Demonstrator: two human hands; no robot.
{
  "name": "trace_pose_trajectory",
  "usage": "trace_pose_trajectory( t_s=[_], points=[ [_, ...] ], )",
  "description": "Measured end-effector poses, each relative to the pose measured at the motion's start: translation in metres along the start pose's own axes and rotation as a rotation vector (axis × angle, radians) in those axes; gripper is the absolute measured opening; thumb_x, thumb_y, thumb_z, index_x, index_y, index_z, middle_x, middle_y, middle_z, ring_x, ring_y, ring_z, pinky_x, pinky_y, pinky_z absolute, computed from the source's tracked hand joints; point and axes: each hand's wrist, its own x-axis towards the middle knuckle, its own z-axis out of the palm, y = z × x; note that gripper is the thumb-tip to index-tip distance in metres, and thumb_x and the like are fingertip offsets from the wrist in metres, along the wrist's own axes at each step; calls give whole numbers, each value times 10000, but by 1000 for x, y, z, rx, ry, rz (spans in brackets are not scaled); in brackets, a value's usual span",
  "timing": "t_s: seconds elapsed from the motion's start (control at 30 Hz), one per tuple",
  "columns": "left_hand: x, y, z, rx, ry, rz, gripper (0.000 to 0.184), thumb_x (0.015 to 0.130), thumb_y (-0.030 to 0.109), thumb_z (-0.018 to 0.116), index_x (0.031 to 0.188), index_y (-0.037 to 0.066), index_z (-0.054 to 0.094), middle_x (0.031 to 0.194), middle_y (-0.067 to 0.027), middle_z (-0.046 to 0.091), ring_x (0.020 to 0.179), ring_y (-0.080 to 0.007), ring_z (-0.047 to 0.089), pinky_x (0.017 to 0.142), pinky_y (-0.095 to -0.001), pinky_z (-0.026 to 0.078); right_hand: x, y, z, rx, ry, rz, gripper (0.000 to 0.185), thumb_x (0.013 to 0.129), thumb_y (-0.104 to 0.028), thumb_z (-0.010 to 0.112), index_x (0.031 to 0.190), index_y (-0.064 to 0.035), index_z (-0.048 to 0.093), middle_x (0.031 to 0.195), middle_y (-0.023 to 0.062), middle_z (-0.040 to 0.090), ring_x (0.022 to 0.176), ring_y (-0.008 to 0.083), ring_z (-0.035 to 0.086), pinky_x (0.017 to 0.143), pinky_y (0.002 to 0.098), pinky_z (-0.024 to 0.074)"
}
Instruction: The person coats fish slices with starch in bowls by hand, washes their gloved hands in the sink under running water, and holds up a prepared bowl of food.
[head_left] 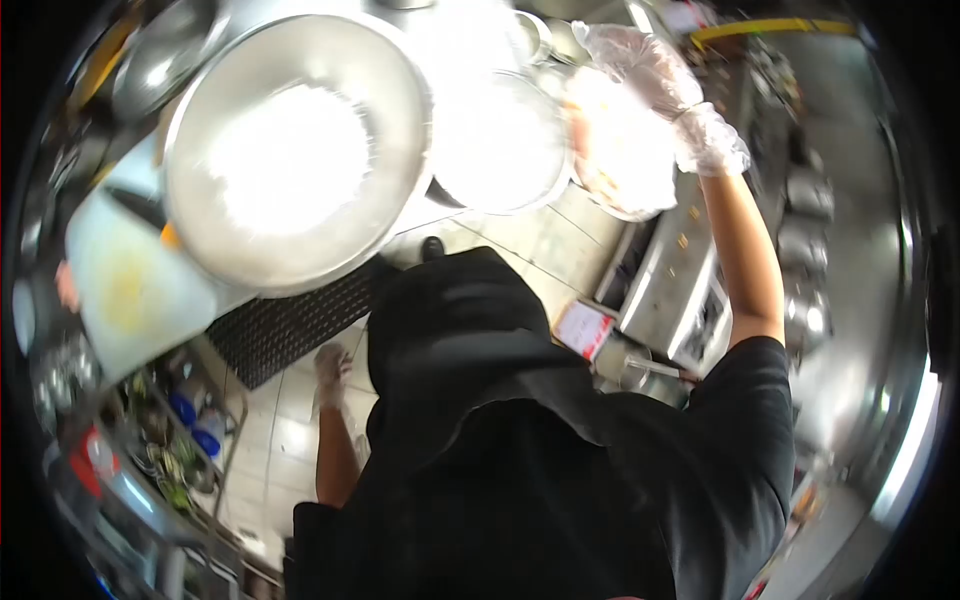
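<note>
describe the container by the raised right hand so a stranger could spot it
Start at the huge steel bowl, upper left. Move right past a smaller, glare-whitened round vessel to the container by the gloved right hand. Pinkish-orange patches set it apart.

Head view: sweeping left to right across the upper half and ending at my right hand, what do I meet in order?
Pale cutting board → large metal bowl → smaller round vessel, washed out by glare → gloved right hand.
</note>
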Motion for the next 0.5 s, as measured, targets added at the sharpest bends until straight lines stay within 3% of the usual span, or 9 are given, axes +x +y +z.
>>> trace_pose_trajectory(
  t_s=[0.03,0.1,0.17,0.23,0.27,0.3,0.33,0.43,0.5],
  points=[
    [2,-3,0,54,31,-51,171,830,194,547,974,104,573,816,-32,573,689,-162,576,579,-293,448,-20,47,-21,20,-14,-56,335,904,-241,617,1149,-13,614,987,115,689,868,149,624,774,283,496],
    [-10,9,4,189,59,-140,209,824,203,555,998,87,563,833,-48,573,682,-179,581,566,-303,447,-73,74,-39,-320,-99,-31,337,869,-207,647,1136,-5,617,981,130,682,905,193,635,802,310,504],
    [14,-22,-20,127,-16,-102,221,820,212,563,998,81,565,840,-47,575,681,-175,583,561,-298,447,-113,70,-38,-261,-220,59,518,735,-181,724,1203,-26,564,1189,187,577,1097,290,558,953,389,438],
    [26,-23,-30,47,-67,-72,233,816,221,570,997,74,567,847,-46,576,680,-170,585,556,-293,447,-130,94,-9,-579,-28,-224,601,723,-210,723,1264,-55,512,1279,193,506,1170,310,504,1016,402,386],
    [19,-10,-24,347,-161,209,231,814,220,582,990,72,572,846,-44,578,677,-160,582,554,-287,449,-131,103,-2,-566,-16,-229,601,723,-210,723,1264,-55,512,1279,193,506,1170,310,504,1016,402,386],
    [11,1,-15,487,-230,359,227,814,220,597,981,68,575,842,-40,579,671,-149,577,555,-281,453,-130,115,2,-539,-33,-227,595,730,-213,717,1266,-56,512,1283,194,503,1174,312,500,1016,401,385],
    [-3,20,-2,614,-280,521,224,815,219,613,972,64,579,837,-35,580,666,-139,572,555,-275,457,-128,125,4,-493,-60,-221,589,737,-216,711,1269,-58,511,1287,195,500,1177,314,495,1017,399,383],
    [-127,169,112,109,-463,263,237,808,181,679,964,34,580,834,-30,588,684,-125,573,599,-271,481,-121,154,6,-335,-119,-231,572,757,-225,692,1275,-62,509,1300,199,490,1189,321,481,1020,395,379],
    [-171,221,167,211,-508,379,284,805,156,702,1019,13,582,866,-32,599,753,-124,595,676,-279,505,-118,170,7,-242,-119,-269,561,771,-231,679,1279,-65,508,1309,201,484,1196,325,472,1021,393,376]
  ],
)
